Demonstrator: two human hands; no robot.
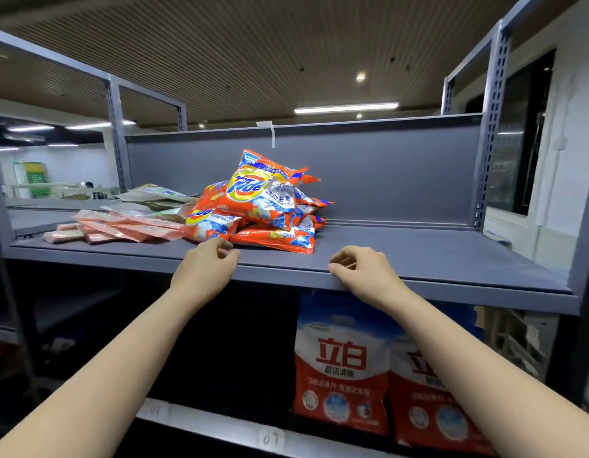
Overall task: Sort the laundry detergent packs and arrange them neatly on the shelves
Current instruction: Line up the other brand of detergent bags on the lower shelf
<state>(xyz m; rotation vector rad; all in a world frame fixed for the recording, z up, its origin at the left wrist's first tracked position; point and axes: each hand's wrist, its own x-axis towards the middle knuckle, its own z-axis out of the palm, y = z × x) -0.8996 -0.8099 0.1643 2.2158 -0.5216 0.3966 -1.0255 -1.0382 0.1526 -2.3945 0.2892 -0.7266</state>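
Tide packs (pixel 266 206) heaped on shelf (pixel 418 256), flat packs (pixel 121 223) left

Right arm hides the second red bag (pixel 428 401).

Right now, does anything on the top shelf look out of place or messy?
Yes. The orange Tide packs lie in a loose heap left of centre on the top shelf, tilted every way. Pink packs sprawl beside them, overlapping. Neither hand holds anything: left hand, right hand.
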